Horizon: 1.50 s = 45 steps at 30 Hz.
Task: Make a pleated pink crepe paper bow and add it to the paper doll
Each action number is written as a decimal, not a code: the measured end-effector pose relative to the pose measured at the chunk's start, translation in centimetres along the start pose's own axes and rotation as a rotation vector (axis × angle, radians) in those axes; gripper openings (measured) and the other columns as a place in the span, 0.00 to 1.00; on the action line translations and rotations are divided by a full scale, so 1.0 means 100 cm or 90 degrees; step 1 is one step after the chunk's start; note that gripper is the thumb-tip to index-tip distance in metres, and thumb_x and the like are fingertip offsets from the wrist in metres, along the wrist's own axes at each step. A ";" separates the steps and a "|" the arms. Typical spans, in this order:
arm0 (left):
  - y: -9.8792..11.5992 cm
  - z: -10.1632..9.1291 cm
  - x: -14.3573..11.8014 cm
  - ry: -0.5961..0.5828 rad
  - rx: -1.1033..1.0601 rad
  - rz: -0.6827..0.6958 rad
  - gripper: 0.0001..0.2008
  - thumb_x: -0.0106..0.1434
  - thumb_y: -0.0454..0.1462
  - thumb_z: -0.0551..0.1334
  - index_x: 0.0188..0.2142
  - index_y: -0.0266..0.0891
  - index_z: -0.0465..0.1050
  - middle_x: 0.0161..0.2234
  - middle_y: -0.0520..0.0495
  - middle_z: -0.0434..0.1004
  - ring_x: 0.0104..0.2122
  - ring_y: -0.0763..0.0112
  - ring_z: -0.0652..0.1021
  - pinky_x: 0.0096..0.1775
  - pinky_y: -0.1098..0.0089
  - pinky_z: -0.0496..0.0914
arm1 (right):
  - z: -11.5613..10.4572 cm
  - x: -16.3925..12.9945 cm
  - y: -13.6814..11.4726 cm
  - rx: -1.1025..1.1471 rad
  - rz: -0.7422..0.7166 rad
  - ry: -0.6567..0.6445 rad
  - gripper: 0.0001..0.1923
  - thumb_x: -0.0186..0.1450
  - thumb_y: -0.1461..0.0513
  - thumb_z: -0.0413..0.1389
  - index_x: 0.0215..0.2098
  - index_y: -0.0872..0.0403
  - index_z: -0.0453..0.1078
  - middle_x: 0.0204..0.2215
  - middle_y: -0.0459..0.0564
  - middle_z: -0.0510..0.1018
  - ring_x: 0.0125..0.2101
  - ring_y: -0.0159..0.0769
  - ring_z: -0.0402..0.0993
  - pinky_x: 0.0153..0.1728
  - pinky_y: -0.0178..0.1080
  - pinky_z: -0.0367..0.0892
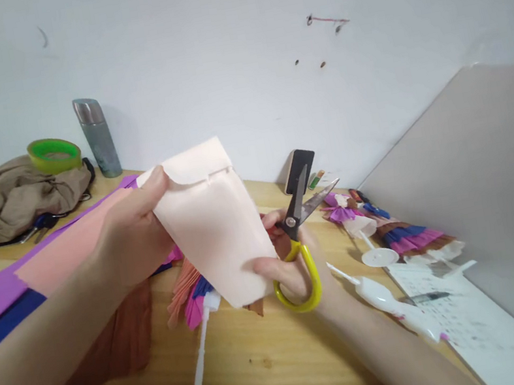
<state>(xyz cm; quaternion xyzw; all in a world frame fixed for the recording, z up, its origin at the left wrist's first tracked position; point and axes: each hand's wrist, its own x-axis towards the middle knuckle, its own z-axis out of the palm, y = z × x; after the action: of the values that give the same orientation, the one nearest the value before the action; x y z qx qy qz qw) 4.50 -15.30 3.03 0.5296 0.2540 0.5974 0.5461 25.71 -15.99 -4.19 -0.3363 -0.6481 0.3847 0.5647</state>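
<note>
Currently left hand (133, 237) pinches folded pink paper (214, 233) mid-air above table (248, 366) — right hand (294, 262) grips yellow-handled scissors (301, 238), blades parted. Risk: paper flexes, cut wanders — thumb near blades.

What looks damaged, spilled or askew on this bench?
Little stands out. The folded pale paper in the left hand shows a short slit below its top flap. The right hand holds the scissors, blades open. A few dark marks spot the wall.
</note>
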 end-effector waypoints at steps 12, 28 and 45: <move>-0.001 -0.012 -0.001 0.136 0.290 0.120 0.15 0.59 0.36 0.67 0.47 0.36 0.78 0.47 0.49 0.79 0.55 0.55 0.72 0.57 0.62 0.66 | 0.000 -0.007 -0.010 -0.078 0.064 -0.044 0.07 0.62 0.59 0.61 0.31 0.52 0.67 0.22 0.41 0.68 0.20 0.27 0.63 0.21 0.32 0.59; 0.003 -0.012 0.017 0.223 -0.167 -0.178 0.17 0.70 0.37 0.51 0.33 0.30 0.75 0.27 0.44 0.79 0.31 0.67 0.77 0.43 0.64 0.70 | -0.010 -0.009 -0.001 0.007 0.107 -0.142 0.17 0.62 0.56 0.63 0.49 0.44 0.73 0.27 0.43 0.69 0.27 0.30 0.66 0.27 0.34 0.64; -0.010 0.011 -0.004 0.270 -0.071 -0.109 0.10 0.62 0.42 0.63 0.30 0.36 0.73 0.27 0.48 0.77 0.29 0.66 0.76 0.32 0.69 0.68 | 0.011 -0.006 -0.015 -0.136 0.199 -0.181 0.14 0.59 0.53 0.61 0.35 0.53 0.68 0.20 0.39 0.63 0.17 0.27 0.61 0.18 0.32 0.59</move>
<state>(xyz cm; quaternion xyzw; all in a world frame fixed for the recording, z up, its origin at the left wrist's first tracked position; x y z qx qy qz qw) 5.80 -15.71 2.35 0.3377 0.3735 0.6596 0.5580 24.71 -17.37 -3.27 -0.4331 -0.6979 0.4402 0.3627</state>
